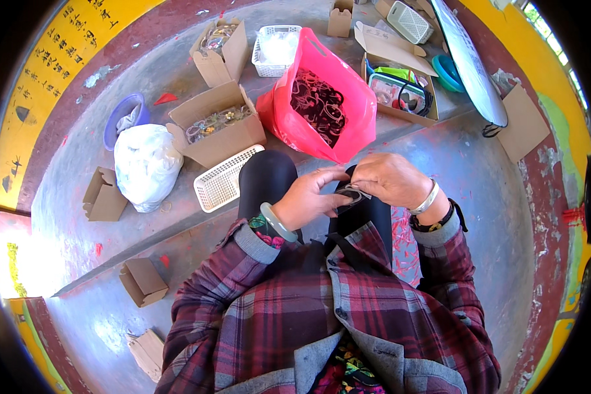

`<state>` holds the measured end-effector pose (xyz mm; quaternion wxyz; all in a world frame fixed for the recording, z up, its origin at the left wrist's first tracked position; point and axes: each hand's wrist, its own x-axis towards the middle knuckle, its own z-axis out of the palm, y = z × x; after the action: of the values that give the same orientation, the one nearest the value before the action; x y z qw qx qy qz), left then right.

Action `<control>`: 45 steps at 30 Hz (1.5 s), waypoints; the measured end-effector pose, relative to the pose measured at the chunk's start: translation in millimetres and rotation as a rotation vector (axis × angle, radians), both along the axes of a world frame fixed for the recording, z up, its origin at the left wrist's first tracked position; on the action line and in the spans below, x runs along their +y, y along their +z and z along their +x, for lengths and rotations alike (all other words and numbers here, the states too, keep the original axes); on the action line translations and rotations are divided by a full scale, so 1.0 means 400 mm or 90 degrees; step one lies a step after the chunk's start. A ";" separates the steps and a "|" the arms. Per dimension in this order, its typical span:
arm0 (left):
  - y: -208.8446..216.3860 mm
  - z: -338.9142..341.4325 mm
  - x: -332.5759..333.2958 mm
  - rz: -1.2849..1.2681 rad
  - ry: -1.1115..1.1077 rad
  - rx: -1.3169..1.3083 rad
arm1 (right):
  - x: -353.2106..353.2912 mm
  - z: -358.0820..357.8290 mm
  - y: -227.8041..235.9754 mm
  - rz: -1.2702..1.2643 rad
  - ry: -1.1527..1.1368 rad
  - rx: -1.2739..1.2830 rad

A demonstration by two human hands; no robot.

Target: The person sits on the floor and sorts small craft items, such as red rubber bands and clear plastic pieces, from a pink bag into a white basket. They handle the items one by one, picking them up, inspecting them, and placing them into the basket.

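Above my lap, my left hand point(317, 192) and my right hand point(392, 178) are close together, with their fingertips pinched on a small thin looped cord point(353, 194), dark with a paler strand. Fingers hide part of it, so its exact kind is unclear. Just beyond my hands stands a bright pink bag point(287, 125), its mouth spread wide. Inside lies a heap of dark brown and black cord loops point(318, 105). Left of my knee, a white plastic basket point(220, 184) rests on the floor.
Cardboard boxes point(226, 141) with small items stand to the left. A white plastic bag point(148, 164) sits near a purple basin point(126, 118). An open carton point(400, 79) is at the back right, beside a leaning round board point(469, 62). A step edge point(131, 246) crosses the floor.
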<state>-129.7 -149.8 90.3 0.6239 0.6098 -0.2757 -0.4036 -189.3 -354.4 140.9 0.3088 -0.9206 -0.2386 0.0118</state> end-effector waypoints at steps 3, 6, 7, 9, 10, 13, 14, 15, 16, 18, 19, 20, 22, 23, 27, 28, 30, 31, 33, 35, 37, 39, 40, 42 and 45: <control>-0.019 -0.001 -0.010 -0.001 -0.059 0.151 | 0.016 0.005 0.006 0.033 -0.064 0.035; -0.036 -0.005 -0.014 0.004 0.001 0.223 | 0.036 -0.008 0.004 0.139 -0.196 -0.025; -0.035 -0.004 -0.015 -0.008 0.019 0.240 | 0.036 -0.011 -0.006 0.149 -0.222 -0.100; -0.029 -0.004 -0.014 -0.030 0.058 0.274 | 0.043 -0.018 -0.011 0.150 -0.250 -0.183; -0.032 -0.004 -0.013 -0.045 0.067 0.278 | 0.051 -0.023 -0.009 0.141 -0.253 -0.190; -0.038 -0.007 -0.013 -0.081 0.082 0.285 | 0.069 -0.032 -0.007 0.100 -0.250 -0.191; -0.033 -0.010 -0.014 -0.086 0.082 0.282 | 0.072 -0.032 -0.010 0.082 -0.248 -0.196; -0.029 -0.012 -0.016 -0.092 0.081 0.280 | 0.075 -0.031 -0.015 0.063 -0.246 -0.203; -0.027 -0.015 -0.017 -0.095 0.077 0.271 | 0.077 -0.030 -0.019 0.044 -0.245 -0.209; -0.026 -0.021 -0.018 -0.101 0.071 0.254 | 0.077 -0.030 -0.023 0.044 -0.239 -0.194; -0.027 -0.023 -0.018 -0.098 0.069 0.252 | 0.076 -0.030 -0.025 0.045 -0.235 -0.187; -0.028 -0.024 -0.018 -0.094 0.068 0.250 | 0.075 -0.028 -0.030 0.052 -0.234 -0.186; -0.025 -0.028 -0.018 -0.093 0.070 0.252 | 0.073 -0.028 -0.034 0.065 -0.235 -0.188; -0.018 -0.030 -0.018 -0.093 0.076 0.258 | 0.075 -0.028 -0.034 0.077 -0.245 -0.178; -0.030 -0.029 -0.016 -0.101 0.071 0.261 | 0.077 -0.028 -0.039 0.106 -0.253 -0.140; -0.028 -0.030 -0.016 -0.094 0.068 0.248 | 0.074 -0.027 -0.040 0.107 -0.246 -0.130; -0.021 -0.032 -0.017 -0.080 0.062 0.224 | 0.071 -0.028 -0.038 0.128 -0.245 -0.090; -0.019 -0.034 -0.018 -0.081 0.065 0.222 | 0.070 -0.029 -0.036 0.139 -0.245 -0.070; -0.016 -0.036 -0.019 -0.083 0.071 0.217 | 0.073 -0.030 -0.032 0.155 -0.247 -0.062; -0.017 -0.036 -0.019 -0.089 0.074 0.214 | 0.074 -0.031 -0.032 0.170 -0.247 -0.057; -0.020 -0.036 -0.019 -0.086 0.076 0.200 | 0.076 -0.033 -0.035 0.184 -0.246 -0.054; -0.023 -0.036 -0.020 -0.074 0.080 0.173 | 0.083 -0.032 -0.033 0.160 -0.243 -0.076; -0.026 -0.036 -0.020 -0.073 0.080 0.167 | 0.087 -0.032 -0.031 0.149 -0.241 -0.086; -0.033 -0.036 -0.020 -0.071 0.082 0.156 | 0.096 -0.035 -0.025 0.146 -0.265 -0.092; -0.025 -0.040 -0.020 -0.072 0.099 0.172 | 0.099 -0.033 -0.026 0.144 -0.290 -0.100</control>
<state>-145.7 -157.7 80.5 0.7180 0.5336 -0.1636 -0.4159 -202.6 -314.8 130.7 0.3849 -0.9084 -0.0479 -0.1562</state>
